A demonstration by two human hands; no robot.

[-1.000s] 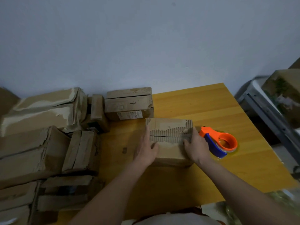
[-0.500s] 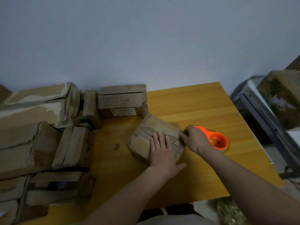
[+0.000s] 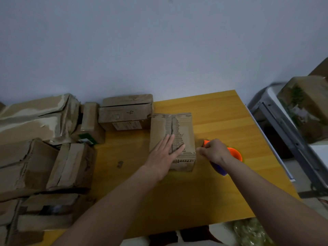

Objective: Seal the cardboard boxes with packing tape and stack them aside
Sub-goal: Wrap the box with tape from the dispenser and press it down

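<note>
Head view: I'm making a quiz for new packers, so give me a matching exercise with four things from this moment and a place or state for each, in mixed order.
Things:
1. left hand
2. right hand
3. box marked 4
4. torn box

Places or states:
A. against the wall, at the table's far edge
B. curled over the orange tape dispenser
C. lying on the yellow table, its seam running away from the person
D. flat, fingers straight, pressing on the torn box's top

Pairs: 1-D, 2-B, 3-A, 4-C
</note>
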